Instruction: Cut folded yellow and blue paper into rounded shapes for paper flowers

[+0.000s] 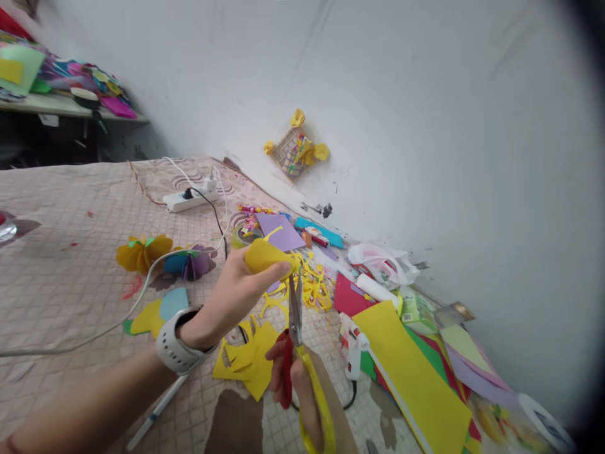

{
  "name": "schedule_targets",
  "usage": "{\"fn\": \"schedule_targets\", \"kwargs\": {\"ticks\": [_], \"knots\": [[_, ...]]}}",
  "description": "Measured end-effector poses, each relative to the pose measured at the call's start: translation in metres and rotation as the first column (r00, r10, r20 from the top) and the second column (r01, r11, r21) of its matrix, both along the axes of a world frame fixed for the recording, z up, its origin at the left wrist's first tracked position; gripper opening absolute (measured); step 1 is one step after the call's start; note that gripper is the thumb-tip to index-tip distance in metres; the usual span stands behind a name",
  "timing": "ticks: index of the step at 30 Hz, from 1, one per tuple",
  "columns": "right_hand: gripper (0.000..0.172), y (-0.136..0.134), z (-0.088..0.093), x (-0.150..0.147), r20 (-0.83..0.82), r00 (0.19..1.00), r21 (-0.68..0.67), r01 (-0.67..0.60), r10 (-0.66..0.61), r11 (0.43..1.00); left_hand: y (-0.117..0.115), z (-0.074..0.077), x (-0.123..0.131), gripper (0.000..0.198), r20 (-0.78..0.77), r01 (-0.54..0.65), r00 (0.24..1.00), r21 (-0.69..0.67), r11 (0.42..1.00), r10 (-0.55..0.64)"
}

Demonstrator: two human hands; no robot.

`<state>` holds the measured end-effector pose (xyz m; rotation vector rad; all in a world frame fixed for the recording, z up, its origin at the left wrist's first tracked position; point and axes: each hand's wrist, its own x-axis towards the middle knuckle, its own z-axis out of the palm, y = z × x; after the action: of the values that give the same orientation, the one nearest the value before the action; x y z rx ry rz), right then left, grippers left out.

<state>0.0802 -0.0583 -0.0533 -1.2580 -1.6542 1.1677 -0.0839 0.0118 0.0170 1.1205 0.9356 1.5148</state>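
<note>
the left hand (236, 284) pinches a curled piece of yellow paper (265, 255) between thumb and fingers, held up over the table; the right hand (307, 378) grips the scissors (295, 309) by their red and yellow handles, blades slightly apart and tips at the paper's right end, though whether paper lies between them i cannot tell. a pale watch (176, 347) is on the left wrist, its face turned out of sight. just past the blades is a heap of yellow scraps (314, 287), and left of the right hand are cut yellow sheets (255, 362). to the right, a glue gun (352, 343) rests beside a large yellow sheet (416, 378), and a green box (418, 312) behind it carries print too small to read. paper crowds that side up to the wall (449, 145), where faint scribbles (339, 170) are not legible. a purple sheet (280, 230) lies along the table's wall-side edge. left of the hands there is more room on the tablecloth (75, 221), though a white cord (142, 287) crosses it from the power strip (189, 199), past an orange paper ball (144, 253).
</note>
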Motion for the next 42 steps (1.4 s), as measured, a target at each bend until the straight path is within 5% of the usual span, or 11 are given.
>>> {"fn": "schedule_targets", "kwargs": {"ticks": [13, 42], "knots": [[0.065, 0.002, 0.017, 0.008, -0.07, 0.997, 0.005, -0.025, 0.025, 1.0, -0.015, -0.001, 0.02, 0.012, 0.128, 0.238, 0.965, -0.059, 0.969, -0.229], [0.064, 0.006, 0.014, 0.008, -0.043, 0.999, 0.004, 0.025, -0.025, 1.0, -0.019, 0.0, 0.025, 0.021, 0.05, 0.126, 0.99, 0.036, 0.991, -0.128]]}}
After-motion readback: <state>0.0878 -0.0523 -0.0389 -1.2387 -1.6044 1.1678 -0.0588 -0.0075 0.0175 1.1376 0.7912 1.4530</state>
